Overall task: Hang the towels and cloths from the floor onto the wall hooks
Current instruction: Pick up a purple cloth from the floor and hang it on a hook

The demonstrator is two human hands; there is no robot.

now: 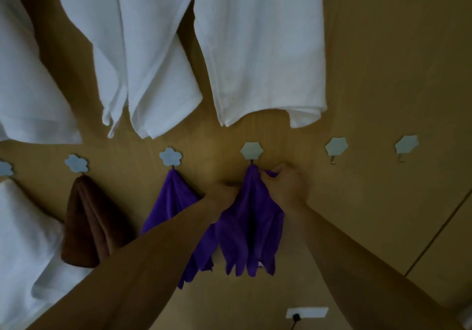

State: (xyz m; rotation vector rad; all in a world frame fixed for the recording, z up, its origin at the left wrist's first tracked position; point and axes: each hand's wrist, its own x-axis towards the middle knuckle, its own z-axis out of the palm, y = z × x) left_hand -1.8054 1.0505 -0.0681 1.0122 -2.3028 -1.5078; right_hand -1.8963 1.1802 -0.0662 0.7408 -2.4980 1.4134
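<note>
A purple cloth (249, 230) hangs from a flower-shaped wall hook (251, 150). My left hand (223, 193) grips its left edge just below the hook. My right hand (287, 185) pinches its top right corner beside the hook. A second purple cloth (171, 199) hangs from the neighbouring hook (170, 156) to the left, partly behind my left forearm. Further left, a brown cloth (89, 222) hangs from another hook (76, 163). A white towel (23, 230) hangs at the far left.
Two bare hooks (336, 147) (406, 145) sit on the wooden wall to the right. Large white towels (258, 48) hang from above the hook row. A white wall socket (306, 312) with a black plug sits low on the wall.
</note>
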